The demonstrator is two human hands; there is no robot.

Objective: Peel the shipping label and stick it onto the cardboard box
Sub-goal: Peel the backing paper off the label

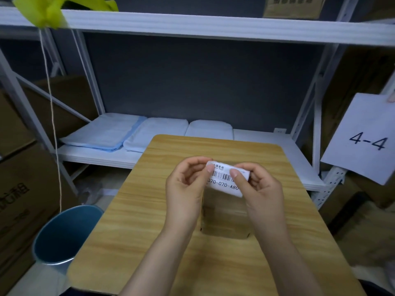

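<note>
A white shipping label [224, 183] with a barcode and the print "070-070-A80" is held up above the wooden table [139, 221]. My left hand [186, 189] pinches its left edge between thumb and fingers. My right hand [260, 189] pinches its right side, with the thumb lying on the barcode. Below the label, between my wrists, a small brown cardboard box [224, 218] stands on the table, partly hidden by my hands. I cannot tell whether the backing is separated from the label.
A blue waste bin [64, 233] stands on the floor left of the table. White shelving [192, 24] behind holds folded pale cloths [119, 133]. Large cardboard boxes [19, 189] stand at the left. A paper sign reading "4-4" [367, 137] hangs at the right.
</note>
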